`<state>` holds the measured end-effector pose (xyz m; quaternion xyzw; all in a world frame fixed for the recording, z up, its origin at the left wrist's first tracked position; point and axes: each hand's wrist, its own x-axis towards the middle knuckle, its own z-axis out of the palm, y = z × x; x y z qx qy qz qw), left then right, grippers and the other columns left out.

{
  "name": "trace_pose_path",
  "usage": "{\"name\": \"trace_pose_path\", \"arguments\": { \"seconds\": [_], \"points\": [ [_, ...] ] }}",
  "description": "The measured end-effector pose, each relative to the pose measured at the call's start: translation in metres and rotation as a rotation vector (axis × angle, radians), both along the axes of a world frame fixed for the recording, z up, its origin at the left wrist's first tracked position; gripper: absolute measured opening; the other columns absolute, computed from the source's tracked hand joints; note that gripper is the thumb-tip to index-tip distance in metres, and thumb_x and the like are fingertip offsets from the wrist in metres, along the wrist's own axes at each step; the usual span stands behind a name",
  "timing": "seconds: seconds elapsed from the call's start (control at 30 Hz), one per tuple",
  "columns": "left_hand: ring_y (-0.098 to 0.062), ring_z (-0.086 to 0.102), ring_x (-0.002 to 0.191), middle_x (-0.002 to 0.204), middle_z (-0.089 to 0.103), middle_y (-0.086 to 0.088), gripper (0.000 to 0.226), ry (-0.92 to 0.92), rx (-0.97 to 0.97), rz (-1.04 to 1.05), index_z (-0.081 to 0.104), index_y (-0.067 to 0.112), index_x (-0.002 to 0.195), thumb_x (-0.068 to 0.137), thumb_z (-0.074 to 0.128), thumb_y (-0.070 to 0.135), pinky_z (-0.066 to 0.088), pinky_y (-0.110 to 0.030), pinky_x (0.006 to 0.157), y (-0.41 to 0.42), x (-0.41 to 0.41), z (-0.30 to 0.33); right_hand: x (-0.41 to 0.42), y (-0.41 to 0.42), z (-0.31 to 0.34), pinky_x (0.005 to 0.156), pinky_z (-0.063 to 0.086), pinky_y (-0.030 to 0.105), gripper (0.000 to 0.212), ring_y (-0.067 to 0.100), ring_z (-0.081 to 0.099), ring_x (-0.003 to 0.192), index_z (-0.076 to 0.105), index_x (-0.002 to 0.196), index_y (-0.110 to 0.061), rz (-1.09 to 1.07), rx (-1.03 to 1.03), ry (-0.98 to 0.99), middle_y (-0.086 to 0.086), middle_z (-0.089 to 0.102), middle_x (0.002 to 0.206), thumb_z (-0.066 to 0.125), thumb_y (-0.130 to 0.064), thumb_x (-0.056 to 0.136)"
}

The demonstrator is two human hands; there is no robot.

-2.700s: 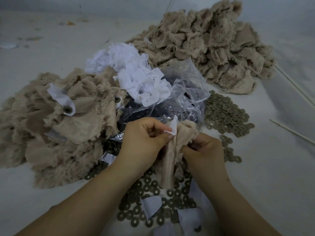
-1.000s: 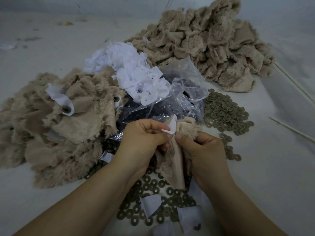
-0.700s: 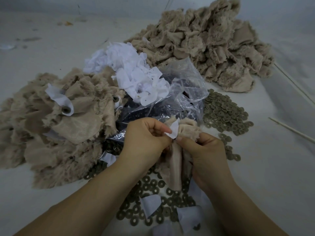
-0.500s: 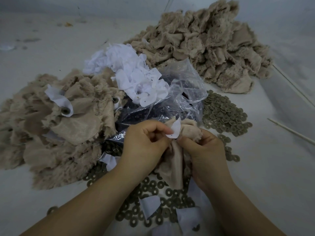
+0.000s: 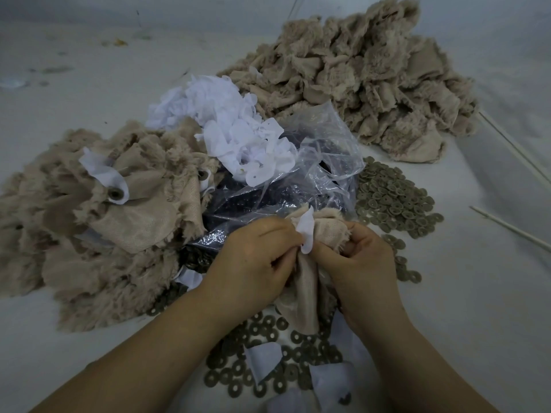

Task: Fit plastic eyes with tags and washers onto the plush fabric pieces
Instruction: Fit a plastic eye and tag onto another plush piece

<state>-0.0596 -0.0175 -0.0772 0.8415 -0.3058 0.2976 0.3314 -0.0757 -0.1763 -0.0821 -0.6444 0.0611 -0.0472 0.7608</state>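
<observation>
A beige plush fabric piece (image 5: 304, 290) hangs between my two hands at the centre of the view. A small white tag (image 5: 307, 232) stands up against its top edge. My left hand (image 5: 253, 260) grips the fabric and tag from the left, fingers curled. From the right, my right hand (image 5: 357, 257) pinches the same fabric, thumb pressed at the tag's base. No eye or washer shows between the fingers. Grey washers (image 5: 262, 332) lie scattered under my hands.
A pile of fitted plush pieces (image 5: 98, 210) with tags lies left. A larger plush pile (image 5: 357, 79) sits at the back right. White tags (image 5: 238, 135) top a clear plastic bag (image 5: 298, 180) of dark eyes. More washers (image 5: 393, 201) lie right, with thin sticks (image 5: 512, 231).
The tag has shifted slightly lower between my thumbs and my right thumb has closed in on its base. Both hands stay on the same plush piece.
</observation>
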Motion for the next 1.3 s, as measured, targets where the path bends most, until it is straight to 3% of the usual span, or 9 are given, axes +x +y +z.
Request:
{"name": "trace_pose_path", "arguments": {
  "seconds": [0.23,0.4,0.53,0.8,0.93,1.0,1.17,1.3],
  "points": [
    [-0.013,0.064,0.089,0.091,0.072,-0.010,0.014,0.029,0.006,-0.032,0.075,-0.002,0.092,0.082,0.066,-0.005,0.050,-0.015,0.088,-0.001,0.000,0.001,0.000,-0.001,-0.001,0.070,0.063,0.041,0.031,0.025,0.076,0.083,0.076,0.095,-0.018,-0.025,-0.043,-0.009,0.005,0.078,0.087,0.089,-0.023,0.067],
    [-0.011,0.068,0.088,0.091,0.073,-0.005,0.013,0.135,-0.143,-0.076,0.077,0.001,0.092,0.086,0.070,0.010,0.055,-0.023,0.084,-0.002,-0.003,0.004,0.000,-0.001,-0.002,0.072,0.062,0.044,0.038,0.026,0.076,0.083,0.077,0.093,-0.022,-0.016,-0.044,-0.020,0.005,0.078,0.086,0.088,-0.036,0.059],
    [-0.012,0.069,0.084,0.087,0.074,-0.003,0.008,0.128,-0.141,-0.083,0.077,0.002,0.087,0.079,0.080,0.002,0.057,-0.029,0.078,-0.001,-0.002,0.004,0.001,0.000,-0.002,0.077,0.060,0.057,0.041,0.032,0.075,0.085,0.076,0.093,-0.022,-0.014,-0.050,-0.028,0.007,0.078,0.086,0.086,-0.040,0.057],
    [-0.005,0.064,0.079,0.084,0.071,-0.003,0.007,0.233,-0.177,-0.047,0.079,0.003,0.081,0.076,0.080,0.000,0.052,-0.015,0.078,-0.003,0.000,0.004,0.002,-0.001,-0.005,0.067,0.056,0.065,0.023,0.047,0.070,0.080,0.077,0.089,-0.030,-0.044,-0.143,-0.067,0.008,0.076,0.077,0.082,-0.032,0.066],
    [-0.007,0.066,0.080,0.082,0.071,0.001,0.011,0.426,-0.251,-0.032,0.079,0.006,0.078,0.071,0.084,0.000,0.053,-0.017,0.078,-0.004,0.001,0.009,0.002,-0.001,-0.008,0.065,0.056,0.064,0.018,0.048,0.069,0.078,0.077,0.089,-0.028,-0.058,-0.197,-0.094,0.009,0.076,0.075,0.078,-0.021,0.072],
    [-0.006,0.066,0.078,0.080,0.071,0.002,0.011,0.503,-0.279,-0.010,0.079,0.008,0.076,0.069,0.086,0.002,0.053,-0.019,0.077,-0.004,0.003,0.012,0.001,0.000,-0.007,0.066,0.056,0.065,0.016,0.049,0.068,0.078,0.077,0.089,-0.025,-0.046,-0.174,-0.097,0.011,0.076,0.077,0.076,-0.025,0.073],
    [-0.006,0.064,0.076,0.078,0.070,0.003,0.013,0.504,-0.250,0.018,0.079,0.011,0.077,0.069,0.087,0.004,0.053,-0.021,0.073,-0.005,0.002,0.016,0.000,0.001,-0.004,0.075,0.059,0.060,0.022,0.035,0.074,0.083,0.079,0.093,-0.028,0.008,-0.097,-0.078,0.006,0.078,0.084,0.077,-0.032,0.071],
    [-0.006,0.065,0.078,0.082,0.071,0.003,0.015,0.547,-0.278,0.007,0.079,0.011,0.081,0.069,0.087,0.007,0.053,-0.022,0.075,-0.005,0.000,0.017,0.000,0.000,-0.004,0.070,0.057,0.065,0.031,0.043,0.071,0.084,0.078,0.093,-0.031,0.004,-0.090,-0.054,0.008,0.077,0.081,0.077,-0.041,0.064]
  ]
}}
